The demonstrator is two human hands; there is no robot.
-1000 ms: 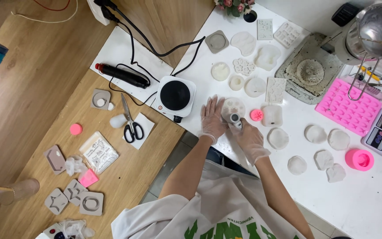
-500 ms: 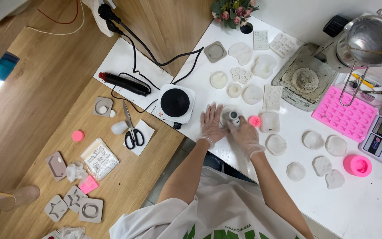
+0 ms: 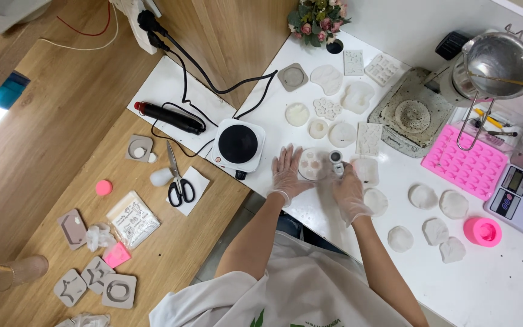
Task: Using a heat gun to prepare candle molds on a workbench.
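round mould [image 3: 313, 164] between gloved hands; hotplate [image 3: 238, 144] left, square mould [image 3: 368, 171] right.

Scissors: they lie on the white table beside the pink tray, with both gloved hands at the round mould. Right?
Not quite. The head view shows the scissors on the wooden table, by the hot plate. The left hand and right hand are at the round mould.

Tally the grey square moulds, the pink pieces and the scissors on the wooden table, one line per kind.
grey square moulds: 5
pink pieces: 2
scissors: 1
Total: 8
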